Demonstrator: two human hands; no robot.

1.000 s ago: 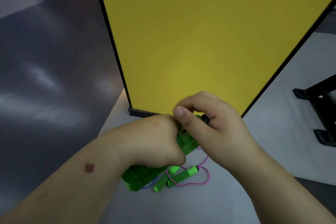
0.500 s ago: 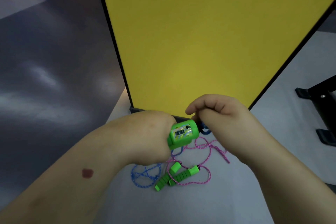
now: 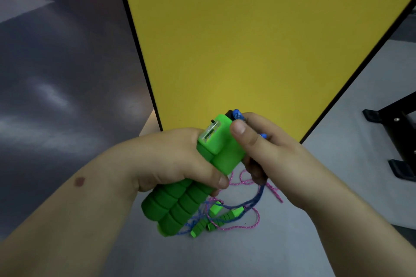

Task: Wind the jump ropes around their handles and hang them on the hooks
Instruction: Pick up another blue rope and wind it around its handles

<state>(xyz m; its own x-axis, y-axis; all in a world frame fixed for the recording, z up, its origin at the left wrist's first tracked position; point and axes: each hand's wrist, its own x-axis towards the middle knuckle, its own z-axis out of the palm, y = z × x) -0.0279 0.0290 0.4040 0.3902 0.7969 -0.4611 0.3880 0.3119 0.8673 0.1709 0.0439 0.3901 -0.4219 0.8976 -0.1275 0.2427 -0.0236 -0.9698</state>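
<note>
While only the head view is on offer, it shows the key relation well enough: the left hand (image 3: 177,159) is curled round the pair of green foam handles (image 3: 186,189), holding them side by side as one bundle, and the right hand (image 3: 267,153) sits just to the right of the bundle's upper end. The bundle's long axis runs on a slant, from its foam butts low and left, nearest the camera, up and right to the counter head (image 3: 213,135) with its small window. The right thumb presses on the top handle's upper end, and the other right fingers are curled about the blue rope (image 3: 236,116) where it leaves the handle tips; how tightly they pinch it I cannot tell, since the palm hides them.

From under the right hand the blue rope drops slack towards the grey floor (image 3: 315,231), where it tangles with a second jump rope (image 3: 216,220), whose pink cord loops about its small green handles. These lie well below the hands, apart from the held pair.

Winding, in my judgement, has hardly begun: no turns of rope show on the foam. The next move needs the right hand to carry rope across the bundle's axis, and it is the nearer hand for that.

Room is open to the right and towards the camera. Ahead stands a yellow panel (image 3: 247,40) with a black edge, close behind the hands; a black stand (image 3: 396,139) lies well off to the right. No hooks are in view.
</note>
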